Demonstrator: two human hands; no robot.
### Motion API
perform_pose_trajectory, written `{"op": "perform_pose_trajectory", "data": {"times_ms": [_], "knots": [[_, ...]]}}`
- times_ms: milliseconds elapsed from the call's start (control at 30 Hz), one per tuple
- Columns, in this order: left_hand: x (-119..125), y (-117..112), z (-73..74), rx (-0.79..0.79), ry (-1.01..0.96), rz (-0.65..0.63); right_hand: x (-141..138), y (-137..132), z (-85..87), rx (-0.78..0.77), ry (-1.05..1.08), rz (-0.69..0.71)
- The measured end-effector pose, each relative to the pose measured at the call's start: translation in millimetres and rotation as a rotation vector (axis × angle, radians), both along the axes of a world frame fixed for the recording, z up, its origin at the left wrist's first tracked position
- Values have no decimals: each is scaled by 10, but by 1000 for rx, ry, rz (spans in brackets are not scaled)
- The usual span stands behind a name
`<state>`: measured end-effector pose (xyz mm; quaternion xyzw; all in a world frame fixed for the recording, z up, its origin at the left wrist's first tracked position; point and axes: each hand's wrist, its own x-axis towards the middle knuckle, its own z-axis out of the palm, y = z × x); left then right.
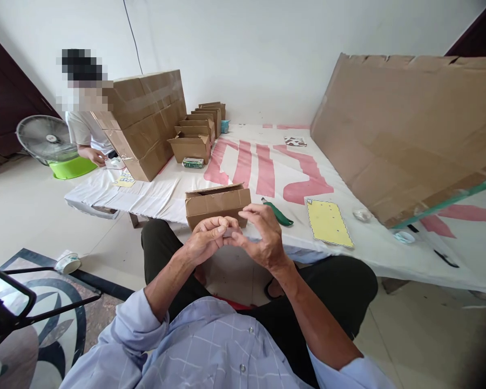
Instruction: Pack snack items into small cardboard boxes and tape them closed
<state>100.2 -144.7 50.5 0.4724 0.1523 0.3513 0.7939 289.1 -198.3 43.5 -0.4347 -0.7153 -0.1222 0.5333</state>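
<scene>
In front of my lap, my left hand (204,237) pinches a small pale, flat piece (228,232) between thumb and fingers; its exact kind is too small to tell. My right hand (265,240) is close beside it, thumb and fingers spread apart, with the thumb tip near the piece's right end. Just beyond both hands an open cardboard box (216,204) stands at the table's near edge. To its right lie a dark green curved tool (278,212), perhaps a cutter, and a yellow sheet (330,222) with small dots.
A large cardboard panel (413,135) leans at the right. Several open small boxes (191,147) line up behind stacked cartons (146,119) on the cloth-covered table (174,197). At the left a person's hand (96,156) works near a fan (46,138). A black metal frame (36,319) stands lower left.
</scene>
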Motion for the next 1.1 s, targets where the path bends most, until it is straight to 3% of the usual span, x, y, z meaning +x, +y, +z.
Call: {"op": "perform_pose_trajectory", "data": {"times_ms": [267,633,767,933,1000,1100], "knots": [[196,-193,-91,-130,-94,67,-72,-146,-262,141,-170,-238],[618,-388,-255,-228,-69,17,194,-370,-505,113,-58,-275],[816,-419,-377,-286,-54,-35,341,-509,-540,80,102,-289],[1140,-347,-602,-370,78,-77,607,-772,-434,99,476,-273],[1335,-271,-667,-321,140,-69,732,-888,-403,65,608,-259],[1756,-88,-707,-123,260,-45,896,-1011,-468,6,760,-196]]}}
